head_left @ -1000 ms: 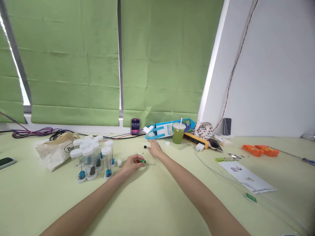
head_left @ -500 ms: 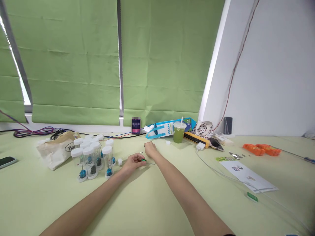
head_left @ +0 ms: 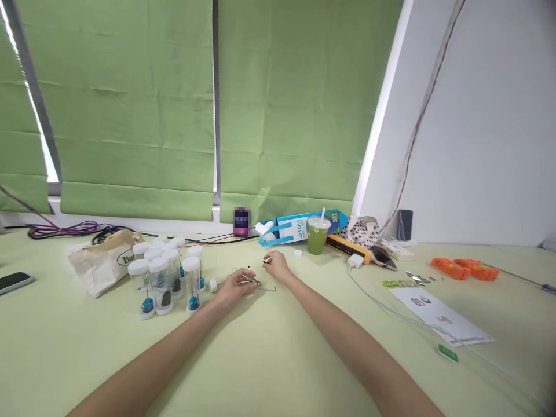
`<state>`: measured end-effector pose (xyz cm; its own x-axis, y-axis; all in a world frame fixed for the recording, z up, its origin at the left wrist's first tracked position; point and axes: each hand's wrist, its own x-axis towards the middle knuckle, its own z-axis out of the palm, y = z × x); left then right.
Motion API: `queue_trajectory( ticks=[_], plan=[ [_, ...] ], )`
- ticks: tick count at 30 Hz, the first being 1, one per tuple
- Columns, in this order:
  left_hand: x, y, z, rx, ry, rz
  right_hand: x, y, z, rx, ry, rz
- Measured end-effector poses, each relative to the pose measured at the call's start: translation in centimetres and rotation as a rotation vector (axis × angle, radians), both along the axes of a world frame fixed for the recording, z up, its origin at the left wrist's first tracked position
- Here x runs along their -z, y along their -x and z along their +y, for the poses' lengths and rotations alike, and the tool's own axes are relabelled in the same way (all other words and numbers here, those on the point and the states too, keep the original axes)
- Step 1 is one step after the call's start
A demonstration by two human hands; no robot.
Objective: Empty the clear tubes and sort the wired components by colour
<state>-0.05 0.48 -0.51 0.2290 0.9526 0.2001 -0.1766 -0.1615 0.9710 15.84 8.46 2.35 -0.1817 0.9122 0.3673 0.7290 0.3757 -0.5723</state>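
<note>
My left hand (head_left: pixel 237 285) rests on the pale green table (head_left: pixel 269 359), fingers pinched on a thin wire with a small green bead (head_left: pixel 254 282) on it. Just behind it, my right hand (head_left: pixel 276 266) is closed in a pinch on a tiny dark piece I cannot make out. A cluster of several clear vials with white caps (head_left: pixel 167 278) stands to the left of my left hand, with blue and dark beads inside. One loose white cap (head_left: pixel 212 285) lies between the vials and my left hand.
A paper bag (head_left: pixel 102 263) and a phone (head_left: pixel 14 282) lie at the left. A green drink cup (head_left: pixel 317 233), a blue carton (head_left: pixel 289 230), a power strip (head_left: pixel 347 248), cables, orange objects (head_left: pixel 464 269) and a printed sheet (head_left: pixel 438 313) sit at the back and right.
My right hand has drawn back from the small dark piece farther out on the table toward my left hand, and it is now closed in a pinch. My left hand has stayed put.
</note>
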Motion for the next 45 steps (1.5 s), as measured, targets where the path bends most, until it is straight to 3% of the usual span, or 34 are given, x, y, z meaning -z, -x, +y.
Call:
queue_trajectory(
  ticks=[7, 12, 17, 31, 45],
  plan=[
    [-0.2, 0.1, -0.1, 0.08, 0.08, -0.174, 1.0, -1.7, -4.9, -0.144, -0.02, 0.238],
    [-0.3, 0.2, 0.1, 0.087, 0.069, -0.156, 2.0, -1.8, -7.9, -0.277, 0.024, 0.52],
    [-0.4, 0.2, -0.1, 0.118, 0.069, -0.154, 1.8, -1.6, -9.9, -0.331, -0.007, 0.569],
    [-0.3, 0.3, -0.1, 0.139, 0.091, -0.126, 2.1, -1.6, -10.2, -0.385, -0.02, 0.605],
    [-0.1, 0.4, 0.2, 0.129, 0.08, -0.131, 2.4, -1.8, -10.1, -0.337, -0.305, 0.303]
  ],
)
